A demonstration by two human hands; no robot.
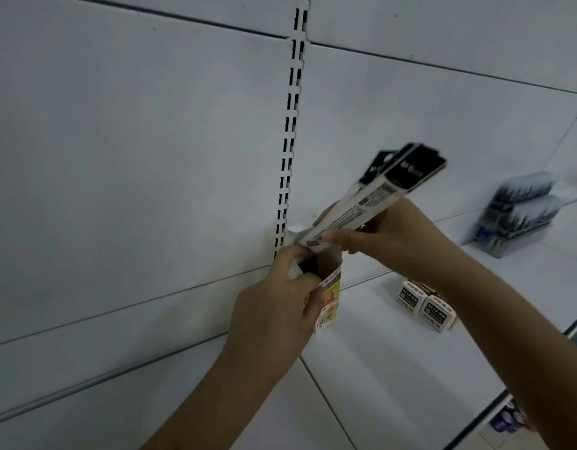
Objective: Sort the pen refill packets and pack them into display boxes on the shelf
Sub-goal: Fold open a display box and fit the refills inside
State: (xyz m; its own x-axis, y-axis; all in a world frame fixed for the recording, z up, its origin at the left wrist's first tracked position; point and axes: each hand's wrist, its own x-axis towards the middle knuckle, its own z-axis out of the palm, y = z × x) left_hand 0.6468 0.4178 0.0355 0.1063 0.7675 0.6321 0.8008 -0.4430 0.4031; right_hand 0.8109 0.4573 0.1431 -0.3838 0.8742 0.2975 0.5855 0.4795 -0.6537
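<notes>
My left hand (280, 293) is gripping the display box (326, 287), fingers curled round its side and top rim, holding it upright at the back edge of the shelf (378, 352), just beside the slotted upright (288, 141) of the back wall. The box mouth is facing up; its front is showing a yellow and white print.

My right hand (387, 235) is pinching a bundle of refill packets (374, 199) near their lower end, thumb along the underside. The packets are tilting up and to the right, their black header cards highest, their lower tips sitting at the box mouth, touching its rim. I cannot tell whether the tips are inside yet.

Two small white boxes (425, 305) are lying side by side on the shelf toward its front edge, partly under my right forearm. A blurred clear case of dark pens (517, 216) is standing well apart, toward the far right end of the shelf. Below the front edge, something blue and white (508, 420) is showing, too blurred to name.
</notes>
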